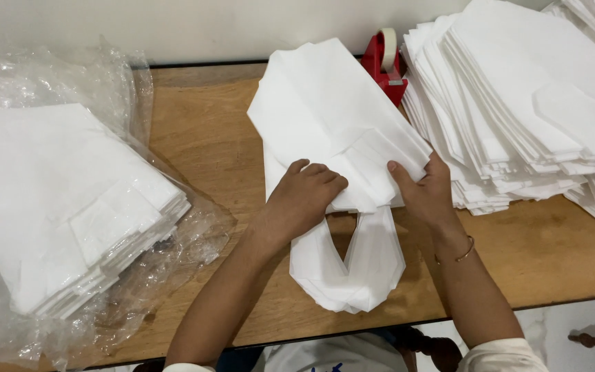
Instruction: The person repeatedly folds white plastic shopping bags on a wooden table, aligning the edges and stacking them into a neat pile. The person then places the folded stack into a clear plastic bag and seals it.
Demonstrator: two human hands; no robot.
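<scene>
Left hand [306,196] lies knuckles-up, fingers curled and pressing on a small stack of white, matte, fabric-like handle bags [332,124] at the middle of the wooden table [201,138]; right hand [425,189] pinches the stack's folded right edge, thumb on top. The bags' looped handles hang toward the near table edge. Left: a similar stack [63,200] on crinkled clear plastic wrap [56,76]; right: a tall fanned pile [518,103], with a red tape dispenser [385,62] behind.
</scene>
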